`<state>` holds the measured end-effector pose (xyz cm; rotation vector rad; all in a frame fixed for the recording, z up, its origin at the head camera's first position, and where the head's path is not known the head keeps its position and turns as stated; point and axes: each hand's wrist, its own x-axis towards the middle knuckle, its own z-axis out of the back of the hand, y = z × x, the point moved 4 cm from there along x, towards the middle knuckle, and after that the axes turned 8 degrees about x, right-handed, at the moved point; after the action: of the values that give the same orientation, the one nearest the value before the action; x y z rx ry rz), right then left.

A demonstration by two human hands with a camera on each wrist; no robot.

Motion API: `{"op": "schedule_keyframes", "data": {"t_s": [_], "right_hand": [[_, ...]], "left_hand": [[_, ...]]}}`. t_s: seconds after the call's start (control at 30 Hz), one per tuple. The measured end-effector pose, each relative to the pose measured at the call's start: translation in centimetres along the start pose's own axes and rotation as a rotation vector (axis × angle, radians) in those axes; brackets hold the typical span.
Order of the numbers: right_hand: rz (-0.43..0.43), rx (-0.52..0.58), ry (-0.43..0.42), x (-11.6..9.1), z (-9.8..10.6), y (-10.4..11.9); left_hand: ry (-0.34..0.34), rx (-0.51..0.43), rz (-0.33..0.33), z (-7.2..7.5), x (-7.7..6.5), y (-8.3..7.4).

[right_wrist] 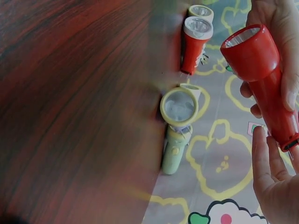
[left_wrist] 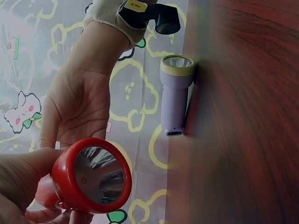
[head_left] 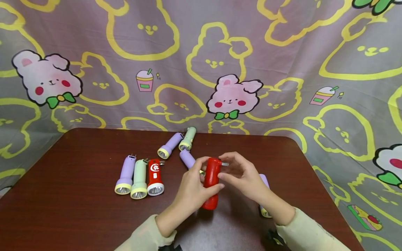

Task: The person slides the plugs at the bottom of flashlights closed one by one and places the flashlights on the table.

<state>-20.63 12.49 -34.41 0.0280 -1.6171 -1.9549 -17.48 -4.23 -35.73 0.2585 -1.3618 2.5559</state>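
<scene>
A red flashlight (head_left: 212, 177) stands nearly upright above the table, its lamp end down. My left hand (head_left: 192, 186) grips its body, with the thumb across the near side. From the upper end a metal plug (head_left: 225, 164) sticks out to the right. My right hand (head_left: 244, 176) is beside that end, thumb and fingers spread around the plug, the thumb at or very near the body. In the right wrist view, the fingers of the right hand (right_wrist: 275, 186) look relaxed below the tail of the flashlight. The left wrist view shows the red rim and reflector (left_wrist: 100, 175) of the lamp.
To the left, a purple flashlight (head_left: 126, 176), a green one (head_left: 139, 177) and a red-and-white one (head_left: 155, 176) lie side by side. Farther back are another purple (head_left: 171, 144) and green one (head_left: 189, 137). Purple flashlights lie behind the left hand (head_left: 186, 158) and by the right forearm (head_left: 265, 211).
</scene>
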Motion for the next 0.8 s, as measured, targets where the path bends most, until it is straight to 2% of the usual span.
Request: {"op": "schedule_keyframes", "data": {"t_s": [0.37, 0.63, 0.8], "right_hand": [[-0.008, 0.054, -0.022, 0.05, -0.2, 0.23], [0.013, 0.06, -0.024, -0.07, -0.07, 0.06], [0.044, 0.054, -0.036, -0.08, -0.21, 0.05]], "left_hand": [[0.028, -0.024, -0.033, -0.09, -0.27, -0.06], [0.136, -0.13, -0.065, 0.24, -0.27, 0.23], [0.116, -0.19, -0.033, 0.45, -0.01, 0.33]]}}
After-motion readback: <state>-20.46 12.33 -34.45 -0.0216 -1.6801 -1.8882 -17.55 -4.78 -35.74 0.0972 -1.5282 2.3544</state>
